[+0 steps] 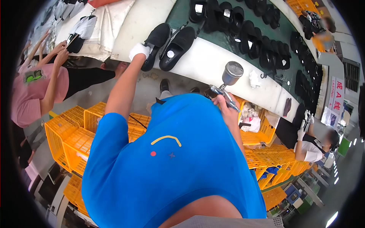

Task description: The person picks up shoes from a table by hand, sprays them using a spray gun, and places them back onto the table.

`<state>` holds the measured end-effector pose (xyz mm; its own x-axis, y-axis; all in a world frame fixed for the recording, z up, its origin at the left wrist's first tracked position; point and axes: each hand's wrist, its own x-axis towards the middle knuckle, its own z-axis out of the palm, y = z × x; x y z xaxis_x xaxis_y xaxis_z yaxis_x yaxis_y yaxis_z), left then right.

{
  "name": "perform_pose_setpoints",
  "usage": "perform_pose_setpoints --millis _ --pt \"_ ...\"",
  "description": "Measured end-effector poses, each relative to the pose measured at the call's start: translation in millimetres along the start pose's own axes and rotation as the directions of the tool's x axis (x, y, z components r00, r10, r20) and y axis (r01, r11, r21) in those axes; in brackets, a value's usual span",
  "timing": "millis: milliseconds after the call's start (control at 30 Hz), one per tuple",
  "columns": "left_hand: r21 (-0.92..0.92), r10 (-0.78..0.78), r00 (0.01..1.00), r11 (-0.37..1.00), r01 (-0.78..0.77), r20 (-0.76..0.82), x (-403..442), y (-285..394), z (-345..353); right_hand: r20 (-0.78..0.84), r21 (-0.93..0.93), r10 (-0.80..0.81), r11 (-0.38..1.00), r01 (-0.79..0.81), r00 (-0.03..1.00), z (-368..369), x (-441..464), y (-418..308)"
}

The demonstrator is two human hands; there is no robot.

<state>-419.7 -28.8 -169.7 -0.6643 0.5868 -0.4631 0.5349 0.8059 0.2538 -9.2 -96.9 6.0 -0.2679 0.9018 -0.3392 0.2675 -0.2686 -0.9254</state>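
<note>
Here, the right hand (229, 110) curls around a spray gun (223, 93); the left hand (139, 51), grip unclear, touches 1 black shoe (158, 36).

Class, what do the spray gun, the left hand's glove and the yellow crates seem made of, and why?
Spray gun: probably metal, with a bright, silvery shine.
Glove: likely white cloth, matt and soft-looking; the exact fibre can't be told.
Yellow crates: seemingly plastic, evenly coloured, with latticed walls.

One black shoe (159, 33) touching my gloved left hand (138, 51), another shoe (182, 42) close beside it, round white sticker (170, 54) inside, both at the white table (213, 57)'s edge, shiny spray gun (227, 98) in my right hand (227, 109), round metal cup (233, 73) on it
</note>
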Motion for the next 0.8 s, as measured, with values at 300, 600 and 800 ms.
perform_pose_setpoints --millis 300,600,800 --pt "-0.642 -0.055 0.941 0.717 0.270 0.334 -24 -65 31 -0.010 0.045 -0.006 0.999 0.006 1.000 -15 1 10" --pt "-0.436 0.131 0.529 -0.421 0.795 0.838 -98 -55 39 0.070 0.002 0.011 1.000 -0.011 0.997 -6 8 -1" --pt "-0.293 0.751 0.500 -0.407 0.865 0.431 -66 -85 94 0.122 -0.141 -0.003 0.990 0.020 0.993 12 12 -10"
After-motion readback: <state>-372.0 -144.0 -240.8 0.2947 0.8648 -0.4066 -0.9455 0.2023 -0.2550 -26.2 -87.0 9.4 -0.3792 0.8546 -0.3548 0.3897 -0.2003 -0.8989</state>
